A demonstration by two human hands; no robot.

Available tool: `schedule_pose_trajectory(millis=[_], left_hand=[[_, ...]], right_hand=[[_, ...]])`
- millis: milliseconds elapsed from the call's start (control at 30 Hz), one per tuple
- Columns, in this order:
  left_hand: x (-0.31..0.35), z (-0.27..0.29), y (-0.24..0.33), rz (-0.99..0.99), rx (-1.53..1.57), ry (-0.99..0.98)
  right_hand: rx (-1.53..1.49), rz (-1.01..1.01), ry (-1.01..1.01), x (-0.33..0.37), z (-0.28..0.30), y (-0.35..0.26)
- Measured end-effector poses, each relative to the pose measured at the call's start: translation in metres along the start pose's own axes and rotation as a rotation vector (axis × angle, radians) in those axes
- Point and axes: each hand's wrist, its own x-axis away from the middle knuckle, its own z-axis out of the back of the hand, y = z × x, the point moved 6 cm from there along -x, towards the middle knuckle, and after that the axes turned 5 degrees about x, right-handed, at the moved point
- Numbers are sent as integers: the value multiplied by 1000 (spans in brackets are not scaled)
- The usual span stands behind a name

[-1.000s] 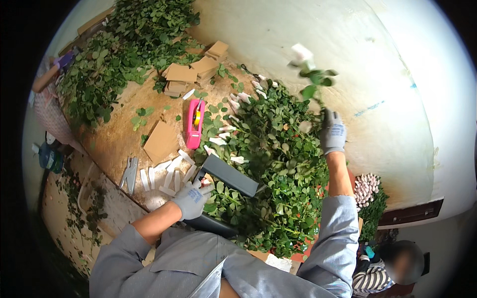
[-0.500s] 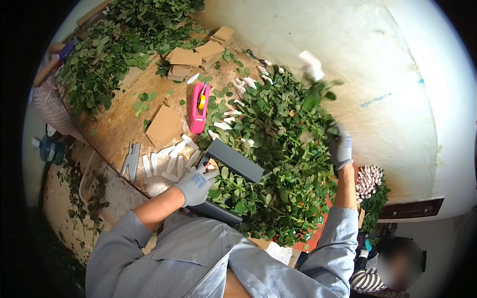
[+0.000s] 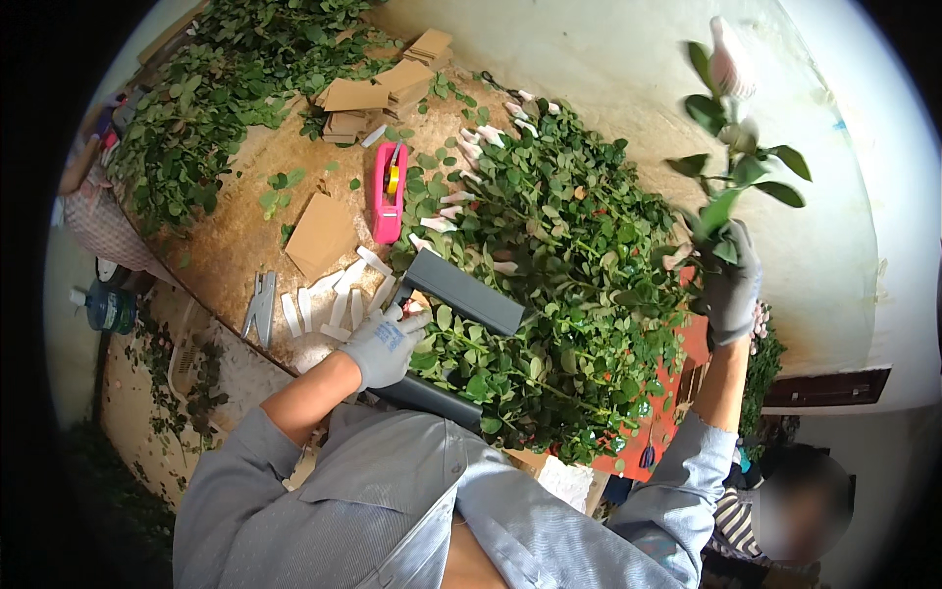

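Note:
My gloved right hand (image 3: 732,290) is raised at the right, closed round the stem of a rose (image 3: 731,64) whose pale bud sits in a white net sleeve. My gloved left hand (image 3: 385,346) lies at the end of a dark grey trough, its fingers curled at a pinkish rose bud (image 3: 416,302). The trough's far side panel (image 3: 464,291) and near side panel (image 3: 429,402) flank leafy stems. Beyond it spreads a heap of roses (image 3: 574,216), several buds in white sleeves. Loose white sleeves (image 3: 340,306) lie beside my left hand.
A pink tape dispenser (image 3: 389,211), a metal plier stapler (image 3: 259,309) and a cardboard sheet (image 3: 321,236) rest on the wooden table (image 3: 240,231). Cardboard stacks (image 3: 358,95) and more foliage (image 3: 211,108) lie farther back. Other people are at the far left and lower right.
My right hand has moved right and outward, carrying the sleeved rose from above the heap toward the wall. My left hand stays almost where it was at the trough.

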Motion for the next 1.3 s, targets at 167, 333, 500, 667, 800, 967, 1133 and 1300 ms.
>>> schedule_pose_trajectory(millis=[167,333,500,667,800,967,1133,1300], left_hand=[[-6,15,9,-25,-19,-21],[1,8,5,-27,61,79],[-1,9,7,39,-1,-46],[-5,6,6,24,66,-71],[-5,11,8,11,34,-64],[-4,13,8,45,68,-77],[1,17,11,-30,19,86],[-8,18,11,-75,42,84]], right_hand=[[248,-119,-48,15,-32,56],[-185,-219,416,11,21,69],[-417,-433,695,27,60,134],[-35,-429,671,59,119,206],[394,-439,491,54,103,196],[86,-234,713,39,125,150],[721,-318,373,47,130,173],[-65,-357,496,51,185,272]])
